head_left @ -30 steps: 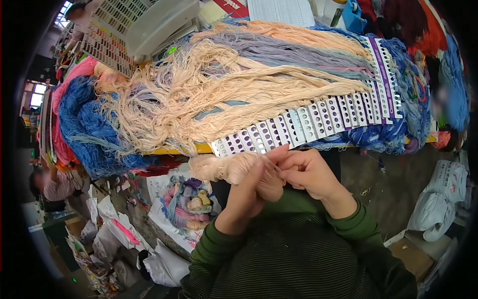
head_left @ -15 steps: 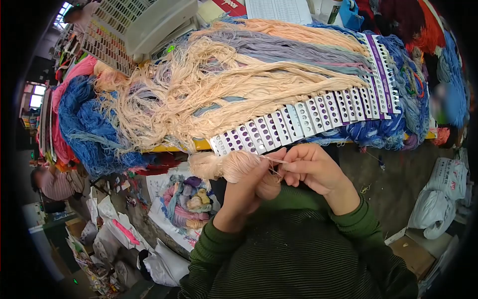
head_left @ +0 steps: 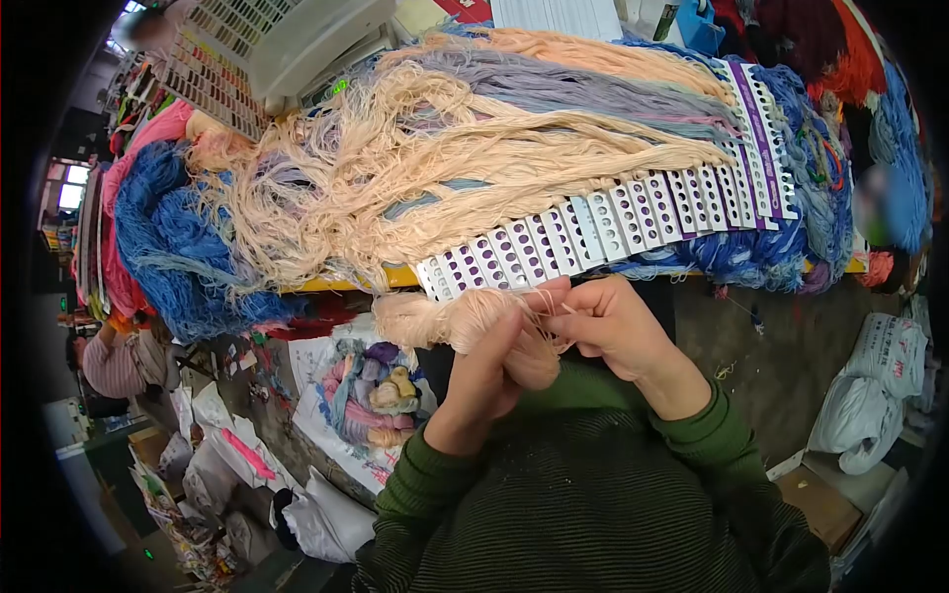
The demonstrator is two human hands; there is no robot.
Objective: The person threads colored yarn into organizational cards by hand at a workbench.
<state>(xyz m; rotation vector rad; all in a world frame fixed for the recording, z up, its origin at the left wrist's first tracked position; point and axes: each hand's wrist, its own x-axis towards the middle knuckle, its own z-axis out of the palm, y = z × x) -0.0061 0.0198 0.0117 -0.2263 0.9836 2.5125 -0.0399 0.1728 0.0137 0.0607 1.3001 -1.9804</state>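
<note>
My left hand [head_left: 481,378] is wrapped round a pale peach yarn skein [head_left: 405,322], whose bundled end bulges between thumb and fingers. Close beside it, my right hand [head_left: 615,331] pinches thin strands of the same skein, thumb and forefinger pressed together. Just beyond both hands lies a row of white punched cards [head_left: 541,247] with purple marks. Long cream threads [head_left: 554,168] run from the cards to a tangled mass at the left. Lilac threads [head_left: 554,89] and orange threads [head_left: 613,57] lie behind them.
Blue yarn [head_left: 178,237] hangs at the table's left end. A clear plastic bin [head_left: 316,49] stands at the back left. Coloured skeins [head_left: 371,390] lie on a white sack below. White plastic bags [head_left: 865,415] are at the right. Another person [head_left: 124,366] is at the far left.
My right hand has shifted slightly up and left, its fingers closer to the skein. The strand stretched between my hands before now looks shorter and looser.
</note>
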